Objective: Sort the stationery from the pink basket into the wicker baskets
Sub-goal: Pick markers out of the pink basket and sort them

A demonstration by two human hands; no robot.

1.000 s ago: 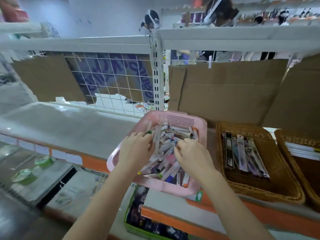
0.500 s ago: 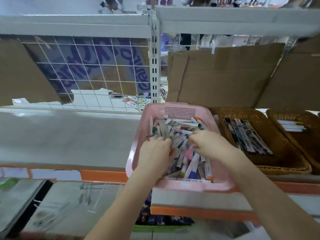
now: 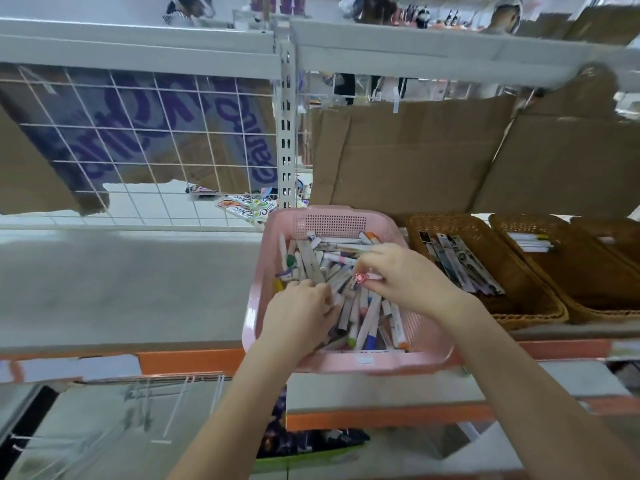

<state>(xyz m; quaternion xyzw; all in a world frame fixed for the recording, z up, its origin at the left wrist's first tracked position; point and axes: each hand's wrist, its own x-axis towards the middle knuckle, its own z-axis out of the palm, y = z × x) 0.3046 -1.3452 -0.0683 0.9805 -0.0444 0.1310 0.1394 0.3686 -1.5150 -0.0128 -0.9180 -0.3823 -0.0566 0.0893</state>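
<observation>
The pink basket (image 3: 273, 258) stands on the shelf, filled with a heap of markers and pens (image 3: 363, 317). My left hand (image 3: 298, 317) reaches into its near left side with fingers curled among the pens. Above the heap, my right hand (image 3: 405, 278) pinches a small pink-tipped pen (image 3: 363, 277). To the right stands a wicker basket (image 3: 533, 313) holding packaged pens (image 3: 457, 261). A second wicker basket (image 3: 588, 271) beside it holds white pens (image 3: 530, 241).
A grey shelf board (image 3: 121, 285) stretches left of the pink basket, backed by a white wire grid (image 3: 138, 150). Cardboard sheets (image 3: 415, 157) line the back behind the baskets. An orange shelf edge (image 3: 194, 362) runs below. A third wicker basket (image 3: 620, 237) shows at far right.
My right hand has lifted out of the heap with a pink-tipped pen pinched in its fingers. My left hand stays in the pens. The view has tilted further down.
</observation>
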